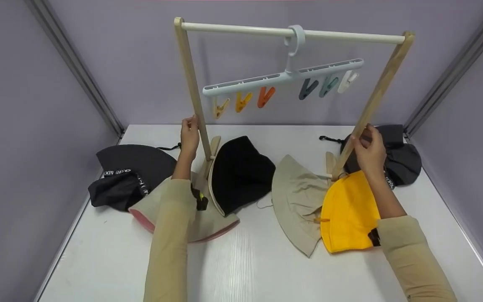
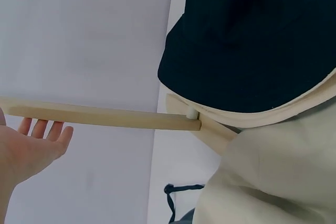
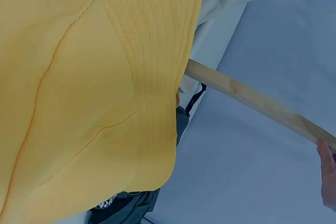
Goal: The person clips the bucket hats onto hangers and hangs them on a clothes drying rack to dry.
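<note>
A wooden rack with a white crossbar (image 1: 241,29) stands at the back of the table. My left hand (image 1: 189,136) holds its left post (image 1: 192,84), fingertips at the post's edge; the left wrist view shows the same hand (image 2: 34,148) against the wood. My right hand (image 1: 370,153) grips the right post (image 1: 377,94) low down, thumb on one side and fingers on the other. A pale blue clip hanger (image 1: 283,77) hangs tilted from the crossbar, with several coloured clips, among them an orange clip (image 1: 266,97).
Hats lie about the rack's feet: a black bucket hat (image 1: 241,176), a beige hat (image 1: 296,201), a yellow hat (image 1: 348,214), a beige hat with pink lining (image 1: 216,224), a dark hat (image 1: 141,161) at left and another dark hat (image 1: 405,163) at right. Pale walls (image 1: 141,63) enclose the table.
</note>
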Demonstrator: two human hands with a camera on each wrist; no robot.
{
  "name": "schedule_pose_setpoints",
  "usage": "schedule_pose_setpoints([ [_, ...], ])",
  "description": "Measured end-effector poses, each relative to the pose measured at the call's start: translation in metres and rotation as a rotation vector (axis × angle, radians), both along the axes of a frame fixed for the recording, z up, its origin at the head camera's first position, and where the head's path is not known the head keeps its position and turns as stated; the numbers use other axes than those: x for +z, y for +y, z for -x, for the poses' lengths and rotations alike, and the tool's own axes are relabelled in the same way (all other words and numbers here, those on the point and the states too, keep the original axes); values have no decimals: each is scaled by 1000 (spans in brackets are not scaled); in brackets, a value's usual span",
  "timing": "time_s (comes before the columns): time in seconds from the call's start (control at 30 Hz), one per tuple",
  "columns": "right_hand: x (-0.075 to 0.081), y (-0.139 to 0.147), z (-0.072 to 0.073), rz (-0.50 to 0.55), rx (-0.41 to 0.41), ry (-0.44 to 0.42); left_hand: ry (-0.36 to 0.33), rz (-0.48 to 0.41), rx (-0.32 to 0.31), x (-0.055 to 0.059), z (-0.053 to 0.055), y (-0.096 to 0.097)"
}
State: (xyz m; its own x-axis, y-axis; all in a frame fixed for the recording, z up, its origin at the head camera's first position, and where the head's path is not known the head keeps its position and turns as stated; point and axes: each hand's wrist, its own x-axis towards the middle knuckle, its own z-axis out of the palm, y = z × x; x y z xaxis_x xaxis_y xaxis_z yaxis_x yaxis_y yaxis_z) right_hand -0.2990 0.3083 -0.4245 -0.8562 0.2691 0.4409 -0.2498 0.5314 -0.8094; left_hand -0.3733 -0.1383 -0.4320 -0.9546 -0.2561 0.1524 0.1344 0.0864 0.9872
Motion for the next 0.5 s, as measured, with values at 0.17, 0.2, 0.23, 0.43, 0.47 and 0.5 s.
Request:
schedule_pose_setpoints([
  [0.17,2,3,-1,27,18,-28,2,90,-4,3,0,0],
  [0.2,3,3,-1,30,21,-35,11,114,-4,3,0,0],
  [0.23,3,4,0,28,21,-42,20,138,-3,3,1,-1],
  [0.43,5,5,3,1,9,-78,67,250,9,5,0,-5],
  [0.47,6,5,3,-3,6,-80,68,258,13,5,-1,-5],
  [0.5,6,5,5,-6,3,-82,72,260,18,6,-1,-6],
])
